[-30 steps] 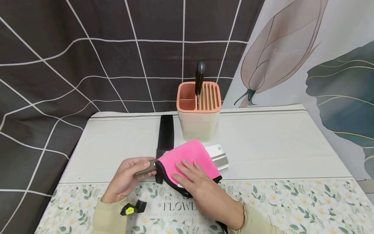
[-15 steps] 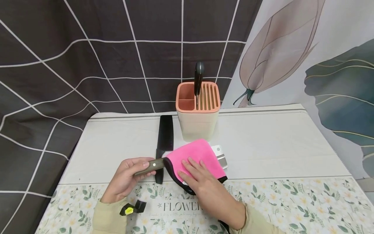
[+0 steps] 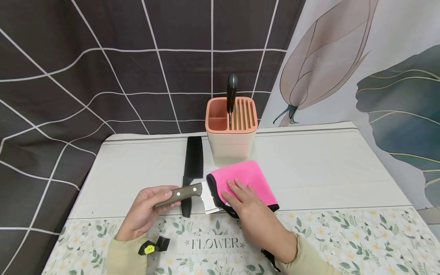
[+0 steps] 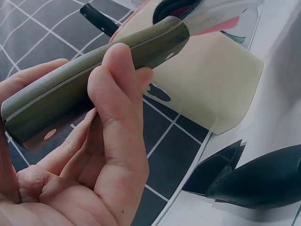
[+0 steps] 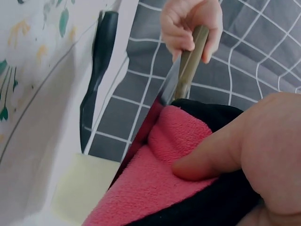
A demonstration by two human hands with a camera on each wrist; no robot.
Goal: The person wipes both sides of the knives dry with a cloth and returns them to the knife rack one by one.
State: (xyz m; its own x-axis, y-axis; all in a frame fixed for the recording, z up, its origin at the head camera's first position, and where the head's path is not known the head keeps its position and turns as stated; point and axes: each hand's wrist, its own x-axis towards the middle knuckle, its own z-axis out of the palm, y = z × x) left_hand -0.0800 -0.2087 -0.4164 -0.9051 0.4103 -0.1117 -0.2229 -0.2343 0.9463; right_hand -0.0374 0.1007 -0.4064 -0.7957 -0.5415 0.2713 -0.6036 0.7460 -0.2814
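My left hand [image 3: 146, 208] grips the brown riveted handle [image 3: 178, 194] of a cleaver, whose broad silver blade [image 3: 209, 198] points right. Much of that blade is hidden by a folded pink cloth [image 3: 252, 177] with black edging. My right hand [image 3: 256, 215] holds the cloth about the blade, fingers spread over its top and thumb [image 5: 202, 162] against the other face in the right wrist view. Behind the cleaver's handle, a black knife [image 3: 194, 158] lies on the table. A cream knife block [image 3: 232, 149] with an orange slotted top stands behind the cloth.
Another black-handled knife [image 3: 232, 91] stands upright in the block, beside its slots. The table [image 3: 316, 168] has a white rear part and a floral front mat [image 3: 343, 240]. A dark grid-patterned curtain [image 3: 137, 72] hangs behind and to the left.
My right hand and the pink cloth have slid right along the cleaver, baring the blade near the handle and covering its far end. My left hand stays nearly in place.
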